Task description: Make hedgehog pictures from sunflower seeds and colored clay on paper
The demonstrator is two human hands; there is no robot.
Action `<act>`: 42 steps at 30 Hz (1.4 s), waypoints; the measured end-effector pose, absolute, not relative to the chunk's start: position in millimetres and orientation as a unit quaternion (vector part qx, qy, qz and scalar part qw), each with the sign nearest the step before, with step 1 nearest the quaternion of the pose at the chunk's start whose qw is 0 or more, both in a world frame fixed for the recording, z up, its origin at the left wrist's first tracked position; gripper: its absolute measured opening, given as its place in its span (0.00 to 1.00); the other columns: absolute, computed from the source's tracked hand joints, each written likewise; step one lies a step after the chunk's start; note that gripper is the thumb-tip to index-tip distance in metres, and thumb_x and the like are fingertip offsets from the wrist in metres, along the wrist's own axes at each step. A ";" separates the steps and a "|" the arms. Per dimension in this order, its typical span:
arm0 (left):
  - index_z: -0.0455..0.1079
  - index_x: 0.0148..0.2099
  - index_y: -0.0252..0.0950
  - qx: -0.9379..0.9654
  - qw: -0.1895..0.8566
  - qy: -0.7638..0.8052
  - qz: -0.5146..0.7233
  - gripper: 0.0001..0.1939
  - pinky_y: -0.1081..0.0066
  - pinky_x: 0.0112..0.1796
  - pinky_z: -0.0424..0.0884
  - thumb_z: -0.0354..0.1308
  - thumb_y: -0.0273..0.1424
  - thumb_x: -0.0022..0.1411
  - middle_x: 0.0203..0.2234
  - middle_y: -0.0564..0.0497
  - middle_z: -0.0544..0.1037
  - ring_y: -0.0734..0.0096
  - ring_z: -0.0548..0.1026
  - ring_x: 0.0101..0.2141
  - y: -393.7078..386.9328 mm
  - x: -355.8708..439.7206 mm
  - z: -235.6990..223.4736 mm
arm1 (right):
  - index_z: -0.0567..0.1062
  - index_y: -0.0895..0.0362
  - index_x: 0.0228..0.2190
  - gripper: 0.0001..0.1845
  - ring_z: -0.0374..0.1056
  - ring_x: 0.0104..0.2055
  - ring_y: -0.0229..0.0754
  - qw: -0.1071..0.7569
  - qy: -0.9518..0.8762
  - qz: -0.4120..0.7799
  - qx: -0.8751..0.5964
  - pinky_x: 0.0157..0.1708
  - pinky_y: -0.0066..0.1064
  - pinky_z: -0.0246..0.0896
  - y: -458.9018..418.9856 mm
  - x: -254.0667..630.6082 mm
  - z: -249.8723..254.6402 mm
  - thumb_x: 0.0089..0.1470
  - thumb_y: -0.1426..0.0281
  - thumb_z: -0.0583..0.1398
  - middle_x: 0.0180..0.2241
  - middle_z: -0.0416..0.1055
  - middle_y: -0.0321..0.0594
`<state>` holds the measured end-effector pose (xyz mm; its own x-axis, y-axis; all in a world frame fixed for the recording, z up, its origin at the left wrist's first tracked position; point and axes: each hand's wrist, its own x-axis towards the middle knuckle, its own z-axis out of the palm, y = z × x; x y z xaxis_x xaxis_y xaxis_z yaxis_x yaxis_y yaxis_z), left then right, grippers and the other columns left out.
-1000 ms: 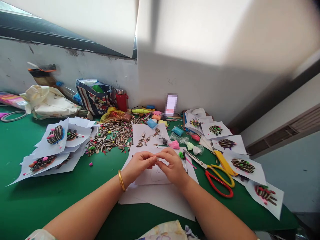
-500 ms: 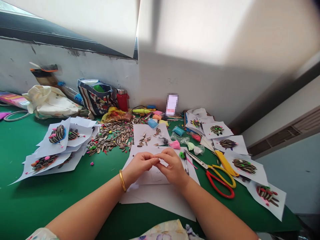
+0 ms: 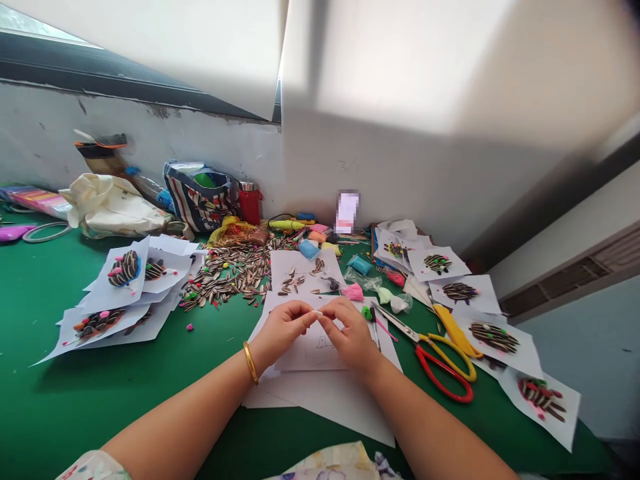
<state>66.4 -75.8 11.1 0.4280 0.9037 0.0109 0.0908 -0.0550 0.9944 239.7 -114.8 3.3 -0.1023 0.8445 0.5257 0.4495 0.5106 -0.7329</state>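
My left hand (image 3: 281, 328) and my right hand (image 3: 351, 333) meet fingertip to fingertip over a stack of white paper sheets (image 3: 320, 390) on the green table (image 3: 75, 400). Both hands are pinched together on something small and pale that I cannot make out. A gold bangle (image 3: 250, 362) sits on my left wrist. Just beyond the hands lies a sheet with a few sunflower seeds (image 3: 300, 277) on it. A big heap of sunflower seeds (image 3: 227, 272) spreads to the left of that sheet.
Red and yellow scissors (image 3: 440, 357) lie right of my hands. Finished seed pictures on paper pile up at left (image 3: 120, 280) and right (image 3: 487, 333). Coloured clay pieces (image 3: 353, 291), a striped bag (image 3: 200, 193), a red flask (image 3: 249, 200) and a cloth bag (image 3: 110, 207) line the wall.
The view has shifted slightly, so everything sits a little lower and to the right. My hands stay pinched together over the paper, with the fingertips working slightly.
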 end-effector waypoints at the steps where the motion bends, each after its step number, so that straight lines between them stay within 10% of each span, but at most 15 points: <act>1: 0.71 0.31 0.34 0.643 0.547 0.396 0.362 0.19 0.73 0.28 0.63 0.61 0.47 0.56 0.23 0.53 0.70 0.73 0.65 0.26 -75.8 66.4 10.2 | 0.76 0.53 0.33 0.08 0.66 0.36 0.42 0.491 -0.716 0.199 -0.455 0.37 0.36 0.64 -114.8 239.5 4.0 0.61 0.66 0.58 0.31 0.70 0.39; 14: 0.70 0.31 0.36 0.704 0.433 0.387 0.408 0.16 0.70 0.33 0.67 0.60 0.45 0.59 0.27 0.51 0.72 0.70 0.69 0.30 -76.7 66.8 6.2 | 0.73 0.54 0.30 0.06 0.65 0.35 0.41 0.506 -0.705 0.186 -0.461 0.37 0.35 0.62 -115.9 238.9 4.5 0.59 0.70 0.57 0.30 0.68 0.38; 20: 0.74 0.47 0.38 0.713 0.438 0.369 0.405 0.16 0.70 0.34 0.69 0.63 0.39 0.59 0.36 0.48 0.75 0.68 0.72 0.35 -78.8 65.1 6.0 | 0.73 0.54 0.30 0.07 0.65 0.36 0.42 0.494 -0.703 0.190 -0.474 0.37 0.35 0.62 -116.1 239.6 4.7 0.60 0.71 0.57 0.31 0.69 0.39; 42: 0.75 0.36 0.35 0.655 0.515 0.353 0.424 0.13 0.70 0.34 0.72 0.63 0.40 0.59 0.31 0.49 0.78 0.69 0.74 0.32 -78.6 68.6 3.3 | 0.75 0.53 0.36 0.07 0.66 0.37 0.41 0.487 -0.702 0.238 -0.462 0.38 0.34 0.62 -113.4 241.4 -3.3 0.60 0.63 0.60 0.34 0.71 0.38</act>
